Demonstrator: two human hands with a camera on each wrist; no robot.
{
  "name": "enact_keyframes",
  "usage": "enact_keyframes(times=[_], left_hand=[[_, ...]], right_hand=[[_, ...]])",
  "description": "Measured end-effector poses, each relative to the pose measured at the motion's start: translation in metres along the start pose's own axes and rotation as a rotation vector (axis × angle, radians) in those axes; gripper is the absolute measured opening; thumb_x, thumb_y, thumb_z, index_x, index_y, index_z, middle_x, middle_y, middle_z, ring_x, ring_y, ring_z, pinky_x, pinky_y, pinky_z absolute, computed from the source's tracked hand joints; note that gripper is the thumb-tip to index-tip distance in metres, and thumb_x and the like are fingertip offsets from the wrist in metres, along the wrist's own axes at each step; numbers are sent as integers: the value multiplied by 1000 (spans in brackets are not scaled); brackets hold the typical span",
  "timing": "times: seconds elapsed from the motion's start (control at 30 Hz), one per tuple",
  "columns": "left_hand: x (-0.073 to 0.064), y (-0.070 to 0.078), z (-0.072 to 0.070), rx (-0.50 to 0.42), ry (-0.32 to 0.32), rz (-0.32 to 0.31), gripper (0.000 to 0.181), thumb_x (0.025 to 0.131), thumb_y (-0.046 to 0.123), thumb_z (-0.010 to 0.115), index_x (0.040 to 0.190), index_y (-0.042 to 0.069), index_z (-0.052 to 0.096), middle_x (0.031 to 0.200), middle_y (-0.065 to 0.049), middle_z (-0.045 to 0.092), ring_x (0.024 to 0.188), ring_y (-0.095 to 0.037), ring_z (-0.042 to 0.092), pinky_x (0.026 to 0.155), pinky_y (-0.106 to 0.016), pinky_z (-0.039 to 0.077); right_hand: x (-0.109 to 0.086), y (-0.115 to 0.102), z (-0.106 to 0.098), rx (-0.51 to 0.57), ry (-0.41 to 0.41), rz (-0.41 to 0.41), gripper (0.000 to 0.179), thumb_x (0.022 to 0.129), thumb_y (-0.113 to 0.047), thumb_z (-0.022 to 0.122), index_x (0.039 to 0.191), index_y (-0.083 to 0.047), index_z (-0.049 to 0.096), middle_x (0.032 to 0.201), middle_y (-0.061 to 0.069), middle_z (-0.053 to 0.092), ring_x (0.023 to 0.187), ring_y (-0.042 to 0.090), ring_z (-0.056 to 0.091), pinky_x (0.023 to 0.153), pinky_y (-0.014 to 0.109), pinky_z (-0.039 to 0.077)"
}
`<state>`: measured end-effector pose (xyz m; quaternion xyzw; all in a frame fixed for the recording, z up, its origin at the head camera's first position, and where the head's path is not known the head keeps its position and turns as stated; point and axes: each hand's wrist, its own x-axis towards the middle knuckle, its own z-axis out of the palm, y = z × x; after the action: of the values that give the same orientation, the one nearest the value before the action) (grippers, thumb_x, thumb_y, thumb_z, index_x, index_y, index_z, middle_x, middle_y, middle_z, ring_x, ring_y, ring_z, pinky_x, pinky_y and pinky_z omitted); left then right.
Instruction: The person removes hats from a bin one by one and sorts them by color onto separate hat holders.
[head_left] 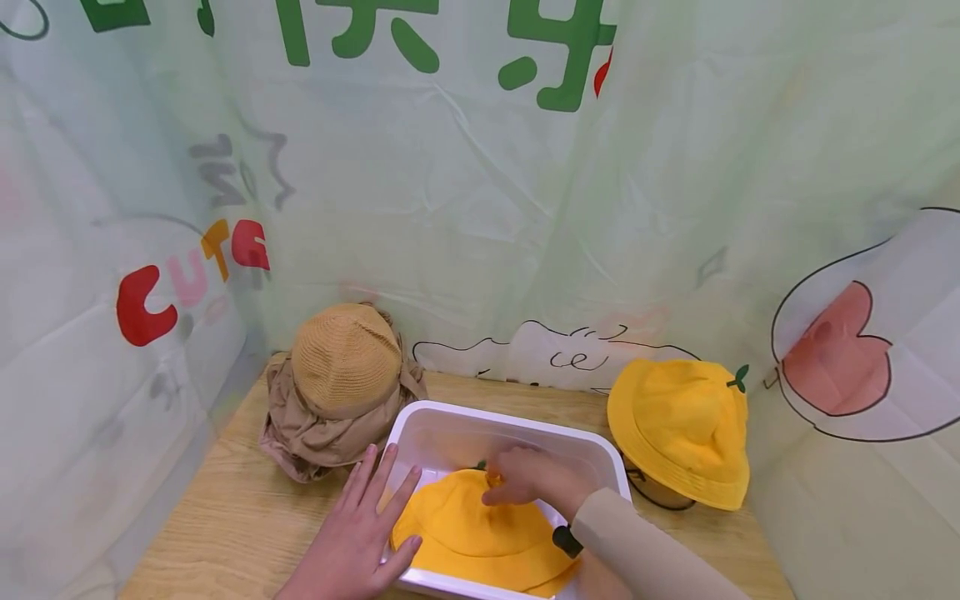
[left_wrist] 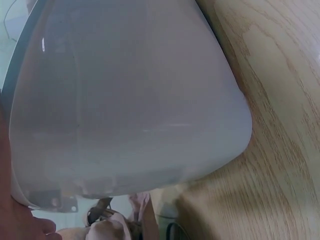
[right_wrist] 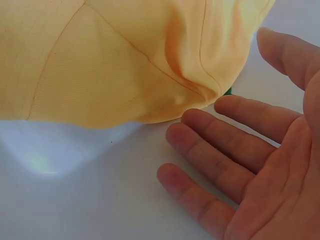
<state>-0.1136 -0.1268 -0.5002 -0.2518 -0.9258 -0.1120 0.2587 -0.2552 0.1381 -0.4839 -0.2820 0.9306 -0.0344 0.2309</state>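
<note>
A yellow bucket hat [head_left: 480, 529] with a small green sprout on its crown lies in a white plastic basin [head_left: 510, 418]. My right hand [head_left: 525, 477] is inside the basin over the hat. In the right wrist view its fingers [right_wrist: 215, 167] are spread and extended, their tips close beside the hat's crown [right_wrist: 130, 60], with nothing between them and the thumb. Across the basin's near left rim lies my left hand [head_left: 360, 533], fingers straight and apart. The left wrist view shows the basin's outer wall [left_wrist: 130, 100], with part of that hand [left_wrist: 22, 225] at the rim.
A tan woven hat [head_left: 347, 358] with brown cloth around it stands left behind the basin on the wooden table [head_left: 202, 525]. At right, another yellow bucket hat [head_left: 682, 425] sits on a stand. A printed curtain [head_left: 480, 208] hangs behind and at both sides.
</note>
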Motion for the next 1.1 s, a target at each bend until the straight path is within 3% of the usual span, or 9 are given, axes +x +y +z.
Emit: enact_keyframes(times=[0.27,0.47,0.77,0.93,1.1], left_hand=[[0,0,1,-10,19,0,67,101,58,38,154,18,40,160,-23,28,146,-45,26,124,-41,5],[1,1,0,-20,13,-7,68,96,54,53,152,17,44,159,-24,32,146,-45,27,124,-40,4],[-1,1,0,-30,5,-20,67,97,55,51,151,16,46,158,-23,32,145,-45,28,124,-37,0],[0,2,0,-20,-6,-26,67,96,57,50,150,16,48,159,-22,32,145,-45,29,124,-37,0],[0,2,0,-16,-1,-22,67,97,58,47,149,16,48,158,-23,32,144,-46,30,124,-37,0]], right_hand=[[-2,3,2,56,-47,68,29,84,-47,75,89,-20,65,81,-7,59,74,15,52,69,32,45],[-2,5,5,77,-39,92,29,85,-46,75,89,-19,65,81,-7,58,74,16,52,70,33,45],[-2,0,11,9,-12,161,37,82,-50,76,74,-18,60,67,-2,48,64,18,48,61,32,39],[3,2,17,32,-50,173,35,81,-50,77,84,-18,62,74,-2,51,68,18,50,64,32,43],[7,5,23,66,-88,165,46,78,-49,80,103,-14,63,87,-2,53,82,19,50,81,36,49]])
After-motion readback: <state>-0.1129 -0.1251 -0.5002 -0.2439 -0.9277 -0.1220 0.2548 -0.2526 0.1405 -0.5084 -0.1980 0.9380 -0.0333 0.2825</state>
